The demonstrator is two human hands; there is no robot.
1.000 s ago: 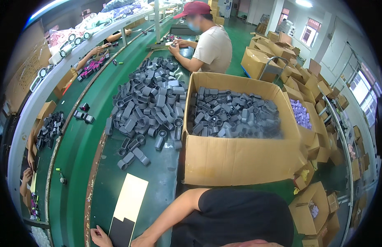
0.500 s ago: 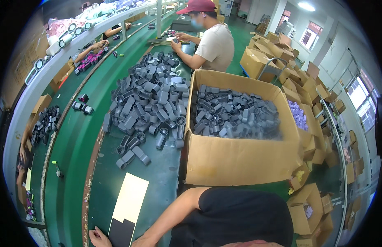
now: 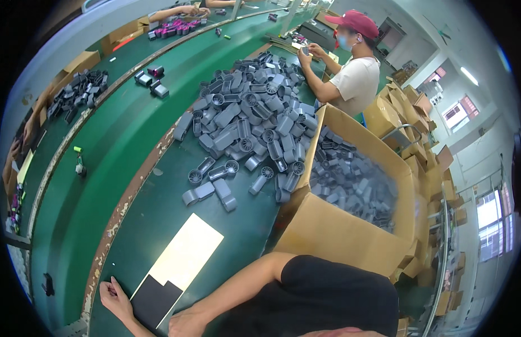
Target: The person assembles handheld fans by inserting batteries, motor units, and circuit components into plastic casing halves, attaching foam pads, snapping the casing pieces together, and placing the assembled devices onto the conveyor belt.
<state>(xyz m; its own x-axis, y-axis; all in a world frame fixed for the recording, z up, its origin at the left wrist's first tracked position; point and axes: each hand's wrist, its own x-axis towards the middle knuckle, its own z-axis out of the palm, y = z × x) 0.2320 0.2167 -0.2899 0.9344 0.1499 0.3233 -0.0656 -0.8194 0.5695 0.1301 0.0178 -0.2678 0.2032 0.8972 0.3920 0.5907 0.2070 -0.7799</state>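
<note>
On the green bench in front of me lies a flat pale yellow sheet [image 3: 190, 250] with a black panel [image 3: 155, 301] across its near end. Beside the panel's left edge rests my left hand [image 3: 114, 297], its fingers curled inward; whether they hold anything small is hidden. My right hand [image 3: 186, 324] is at the panel's lower right corner, near the frame's bottom edge, with its fingers mostly out of sight. Beyond the sheet, several loose grey plastic housings [image 3: 224, 194] lie apart from a large heap of grey housings [image 3: 255, 112].
A big open cardboard box [image 3: 344, 230] of grey housings stands right of the bench. A co-worker [image 3: 359, 73] in a red cap handles a part farther up. Left runs a green conveyor [image 3: 112, 163] with a few parts; other people's hands [image 3: 187, 10] work beyond it.
The view has swung left, so the bench and box appear tilted and shifted right. Both my hands stay beside the sheet's black end; the left now shows more fully.
</note>
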